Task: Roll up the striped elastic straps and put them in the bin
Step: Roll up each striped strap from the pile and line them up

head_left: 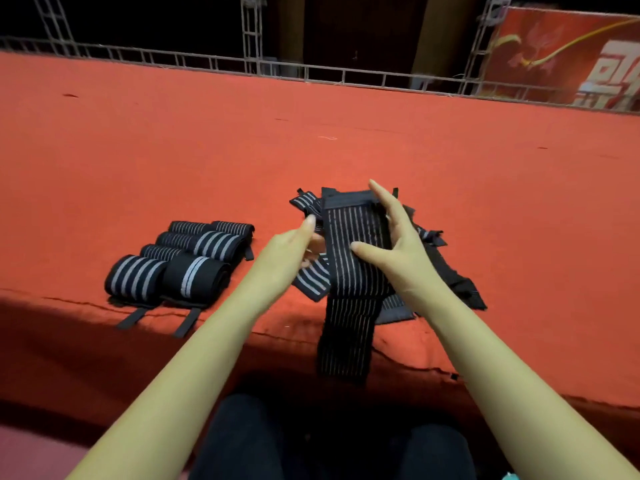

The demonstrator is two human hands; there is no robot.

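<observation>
- Now the right hand (401, 244) pinches the thin-striped strap (349, 306) near its top. The thumb is on the front and the fingers are behind it.
- The left hand (287, 251) is at the strap's left side with its fingers curled. I cannot tell if it truly holds the strap or only touches it.
- The strap lies over the pile of loose straps (450, 275) on the red table (173, 150). Its bottom end hangs off the front edge.
- That hanging end could pull the strap down. If the pinch gets loose, the strap may slide off the table and drop.
- The strap is stretchy. If it is rolled too loosely, or crooked, the roll could get wobbly and spring open when it is let go.
- The loose straps under it look all tangled up. Lifting this one might drag another one along with it.
- The rolled straps (187, 258) sit in a neat bunch to the left, near the table's edge. Two tabs (133, 317) poke over that edge. A bump from the left hand could knock a roll off or make it unroll.
- No bin shows anywhere in this view. The rolls cannot go in until it is found, and carrying many at once might let some drop.
</observation>
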